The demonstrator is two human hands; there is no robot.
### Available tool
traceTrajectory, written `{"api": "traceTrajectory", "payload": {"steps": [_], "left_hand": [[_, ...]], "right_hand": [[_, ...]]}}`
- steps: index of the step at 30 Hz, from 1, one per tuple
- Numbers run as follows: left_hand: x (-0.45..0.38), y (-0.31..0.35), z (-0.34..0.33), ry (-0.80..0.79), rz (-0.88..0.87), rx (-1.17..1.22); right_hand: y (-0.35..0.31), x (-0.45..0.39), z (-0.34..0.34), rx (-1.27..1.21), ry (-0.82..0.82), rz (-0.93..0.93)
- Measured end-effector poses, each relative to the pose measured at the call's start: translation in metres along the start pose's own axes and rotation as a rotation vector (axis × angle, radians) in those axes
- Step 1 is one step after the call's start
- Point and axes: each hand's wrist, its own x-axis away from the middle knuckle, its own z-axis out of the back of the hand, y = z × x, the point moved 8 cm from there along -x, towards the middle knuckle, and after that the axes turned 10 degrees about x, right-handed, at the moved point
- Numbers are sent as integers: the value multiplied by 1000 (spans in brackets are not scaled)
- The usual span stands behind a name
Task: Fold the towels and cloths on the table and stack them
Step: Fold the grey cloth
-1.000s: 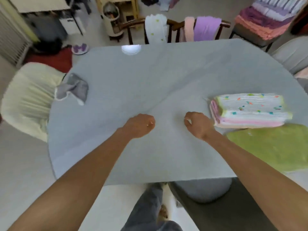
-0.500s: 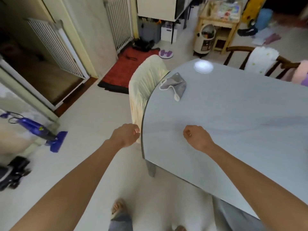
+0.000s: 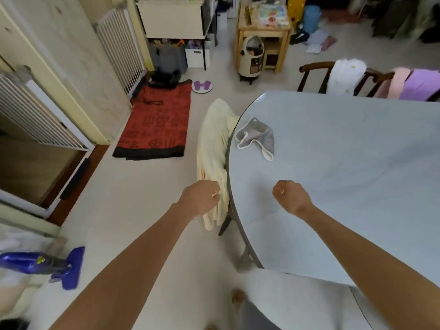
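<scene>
Grey cloth (image 3: 258, 137) lies crumpled on the table (image 3: 345, 182), both fists empty.

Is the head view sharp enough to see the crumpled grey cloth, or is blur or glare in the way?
Head view: the crumpled grey cloth with white edging is sharp, no glare on it; the blue vacuum cleaner at the left edge is blurred; wide-angle distortion bows the pale blue table's rim.

Both arms reach forward, left hand (image 3: 198, 198) and right hand (image 3: 291, 196) fisted, holding nothing.
</scene>
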Motion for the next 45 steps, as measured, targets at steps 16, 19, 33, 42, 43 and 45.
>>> {"api": "traceTrajectory", "payload": {"steps": [16,19,33,42,43,45], "left_hand": [[-210,55,33,-55,-267,-141],[-233,68,22,-68,-363,-236],[-339,74,25,-35,-697,49],[-337,143,12,-490,-713,424],[-333,152,11,-563,-673,429],[-327,165,10,-721,-596,435]], "right_hand": [[8,-196,1,41,73,-201],[17,-213,-8,23,49,-254],[16,-206,18,-1074,264,-455],[70,-131,69,-1075,371,-582],[76,-121,69,-1114,334,-585],[75,-107,66,-1218,165,-526]]}}
